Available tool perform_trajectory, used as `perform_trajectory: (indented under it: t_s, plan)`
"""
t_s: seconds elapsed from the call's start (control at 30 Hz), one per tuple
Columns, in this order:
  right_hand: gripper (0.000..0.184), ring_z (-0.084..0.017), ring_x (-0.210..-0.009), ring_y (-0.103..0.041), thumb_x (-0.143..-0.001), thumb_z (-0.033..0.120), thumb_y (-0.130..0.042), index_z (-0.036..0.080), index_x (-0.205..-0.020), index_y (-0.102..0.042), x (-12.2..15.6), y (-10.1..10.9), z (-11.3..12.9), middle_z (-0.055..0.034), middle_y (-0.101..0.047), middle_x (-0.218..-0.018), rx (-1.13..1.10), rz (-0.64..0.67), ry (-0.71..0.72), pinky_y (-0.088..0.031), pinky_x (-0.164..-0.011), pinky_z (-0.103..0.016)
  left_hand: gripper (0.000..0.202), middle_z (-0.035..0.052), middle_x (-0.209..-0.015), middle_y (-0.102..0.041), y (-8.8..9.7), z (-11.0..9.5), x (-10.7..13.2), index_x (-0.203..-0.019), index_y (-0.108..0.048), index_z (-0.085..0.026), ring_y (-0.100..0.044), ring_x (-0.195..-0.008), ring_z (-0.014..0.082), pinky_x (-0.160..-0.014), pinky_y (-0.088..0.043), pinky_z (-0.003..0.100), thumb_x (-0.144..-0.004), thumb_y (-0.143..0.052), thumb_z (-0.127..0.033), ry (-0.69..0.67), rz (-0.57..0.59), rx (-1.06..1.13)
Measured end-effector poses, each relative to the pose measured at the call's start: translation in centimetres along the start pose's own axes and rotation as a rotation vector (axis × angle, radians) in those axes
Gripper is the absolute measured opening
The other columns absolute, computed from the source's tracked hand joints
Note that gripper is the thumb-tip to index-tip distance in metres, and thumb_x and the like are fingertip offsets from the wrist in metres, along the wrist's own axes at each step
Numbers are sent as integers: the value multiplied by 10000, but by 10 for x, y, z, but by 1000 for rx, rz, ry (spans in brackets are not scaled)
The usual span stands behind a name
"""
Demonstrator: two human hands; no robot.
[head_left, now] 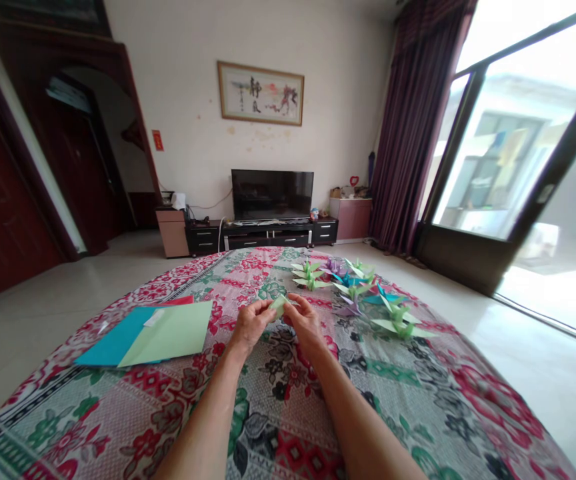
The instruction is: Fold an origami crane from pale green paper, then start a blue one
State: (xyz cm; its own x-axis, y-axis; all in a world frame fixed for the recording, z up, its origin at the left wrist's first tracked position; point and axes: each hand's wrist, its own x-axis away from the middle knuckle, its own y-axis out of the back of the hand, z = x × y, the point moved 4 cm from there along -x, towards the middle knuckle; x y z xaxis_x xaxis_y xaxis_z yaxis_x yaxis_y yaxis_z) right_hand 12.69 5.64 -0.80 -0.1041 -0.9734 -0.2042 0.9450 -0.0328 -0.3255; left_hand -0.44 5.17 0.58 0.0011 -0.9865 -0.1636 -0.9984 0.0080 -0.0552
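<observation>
My left hand [251,325] and my right hand [305,320] meet over the flowered cloth [288,400], both pinching a small folded piece of light green paper [279,305] between their fingertips. To the left lies a stack of flat paper sheets [151,333], light green on top, teal and red beneath. To the right, several finished folded paper cranes [355,290] in green, purple and teal lie spread on the cloth.
The cloth covers a wide surface that fills the foreground. Beyond it are a tiled floor, a TV [272,194] on a low dark cabinet, a framed picture [261,93], dark curtains and a large glass door [528,153] at right.
</observation>
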Motion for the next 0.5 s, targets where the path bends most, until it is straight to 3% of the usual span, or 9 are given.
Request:
perform_trajectory:
  t_s: [0.13,0.23,0.4,0.5]
  plan:
    - [317,-116,-629,-553,-630,317,-663,168,-909,-654,3,-5,5,3,-640,-713,103,122,27,-440,-617,-236,378,47,-848,-677,11,2,-7,-998,-655,-142,-608,-739,145,-688,-467,236,-642,-646,-267,-151,-94,-129]
    - [254,-122,-626,-555,-655,361,-647,157,-804,-669,3,-6,6,-1,-634,-695,127,151,42,-453,-622,-243,435,29,-821,-653,12,-1,-7,-1067,-629,-157,-581,-668,120,-636,-455,219,-644,-640,-261,-226,-113,-229]
    - [288,-124,-665,-572,-653,422,-669,176,-801,-651,0,-2,-1,-5,-633,-759,-36,69,12,-482,-677,-269,610,3,-771,-643,2,-9,1,-1186,-537,-153,-561,-635,104,-618,-444,209,-610,-689,-283,-174,-56,-25]
    - [294,-117,-664,-565,-662,439,-665,186,-810,-641,2,-4,-1,-3,-629,-772,-80,69,11,-470,-669,-257,451,3,-685,-637,-3,-7,4,-1022,-634,-134,-548,-603,108,-593,-430,212,-620,-687,-331,-99,-19,11]
